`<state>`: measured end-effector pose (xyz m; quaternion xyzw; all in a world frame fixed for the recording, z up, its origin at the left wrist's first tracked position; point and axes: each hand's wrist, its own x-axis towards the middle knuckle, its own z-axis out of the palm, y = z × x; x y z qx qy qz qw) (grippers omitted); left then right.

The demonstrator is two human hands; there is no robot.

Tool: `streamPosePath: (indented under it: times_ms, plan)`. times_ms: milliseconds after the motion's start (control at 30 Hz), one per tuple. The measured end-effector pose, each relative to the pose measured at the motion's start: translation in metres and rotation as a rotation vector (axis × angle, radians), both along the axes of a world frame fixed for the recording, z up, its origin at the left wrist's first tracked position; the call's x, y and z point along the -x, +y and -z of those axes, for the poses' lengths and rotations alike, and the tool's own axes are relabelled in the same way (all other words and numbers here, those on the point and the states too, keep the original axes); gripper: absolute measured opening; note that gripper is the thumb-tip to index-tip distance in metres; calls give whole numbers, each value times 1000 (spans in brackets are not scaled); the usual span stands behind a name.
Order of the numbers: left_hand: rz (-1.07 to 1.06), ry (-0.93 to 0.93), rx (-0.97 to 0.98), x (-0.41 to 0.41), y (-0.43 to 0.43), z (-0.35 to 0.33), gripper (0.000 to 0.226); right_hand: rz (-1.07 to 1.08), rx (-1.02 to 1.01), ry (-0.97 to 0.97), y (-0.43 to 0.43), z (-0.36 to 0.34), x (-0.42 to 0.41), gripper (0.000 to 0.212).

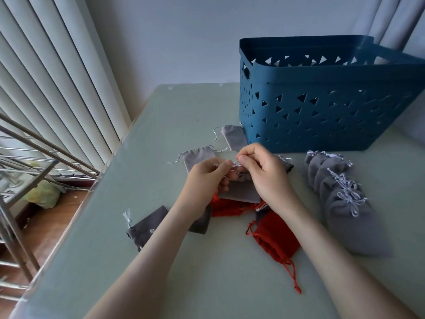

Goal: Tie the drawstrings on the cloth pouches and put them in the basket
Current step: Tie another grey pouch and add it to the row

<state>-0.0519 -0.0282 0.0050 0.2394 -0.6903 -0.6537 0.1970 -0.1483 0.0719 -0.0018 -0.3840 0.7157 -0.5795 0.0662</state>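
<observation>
Pinched between left hand [204, 178] and right hand [264, 171], the white drawstring [221, 165] of a grey cloth pouch [239, 192] stretches taut, likely for knotting; the pouch sits over red cloth pouches [230, 207], near the blue perforated plastic basket [322, 100].

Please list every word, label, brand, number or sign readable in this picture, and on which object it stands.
No readable text anywhere. The dark blue plastic basket with triangular holes, the grey cloth pouches, the red cloth pouches, the white drawstring and the pale green table show no writing, label or number.
</observation>
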Motion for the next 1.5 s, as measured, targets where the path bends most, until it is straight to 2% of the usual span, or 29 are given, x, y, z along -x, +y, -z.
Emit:
streamPosePath:
  times_ms: [100,267,367,467,567,667,733,800,867,933,1000,1133,1233,1433,1500]
  plan:
    - [75,44,-106,-2,-3,-3,27,-98,55,-105,2,-2,0,8]
    - [106,297,-431,-1,-8,-10,21,-308,-32,-249,6,-2,4,11]
    - [144,416,-570,-2,-13,-12,19,-389,98,-389,7,-9,2,19]
    - [272,494,-582,-6,-16,-14,24,-522,220,-646,8,-18,0,22]
    - [289,419,-381,-7,-21,-12,20,-501,168,-758,10,-21,-2,15]
    - [199,297,-81,-7,-23,-10,12,-346,111,-744,10,-18,4,10]
    - [159,259,4,-6,-23,-9,6,-267,92,-721,11,-17,6,5]
    - [80,215,110,-6,-23,-6,16,-259,101,-731,10,-15,6,7]
    - [-47,144,387,-3,-24,2,21,-280,116,-752,10,-13,6,12]
    - [-175,63,767,-1,-22,9,13,-309,95,-733,9,-11,5,17]
    - [-244,60,977,0,-18,15,9,-325,44,-688,8,-9,5,23]
    - [-312,170,1143,3,-16,20,13,-320,-25,-643,4,-5,4,27]
    - [-317,221,1189,3,-16,20,19,-328,-30,-582,1,-2,2,23]
    - [-260,276,1051,1,-12,18,18,-210,63,-617,-3,1,-2,11]
    - [-252,256,1012,1,-12,17,16,-197,75,-634,-3,2,-2,13]
